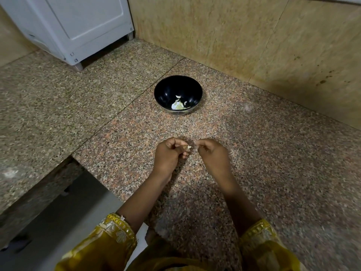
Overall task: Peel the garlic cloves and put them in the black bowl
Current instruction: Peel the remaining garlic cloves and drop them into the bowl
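The left hand (169, 153) pinches a small garlic clove (189, 147) over the speckled counter (273, 163). The right hand (212, 153) is right beside it with fingers curled, but it is too blurry to tell what it holds. The black bowl (166, 89) sits farther back with white garlic bits (178, 105) inside.

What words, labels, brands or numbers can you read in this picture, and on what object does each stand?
No text here is readable.
The white appliance carries two tiny marks near its lower corner, too small to read.
No lettering shows on the black bowl, the granite counter or the yellow sleeves.
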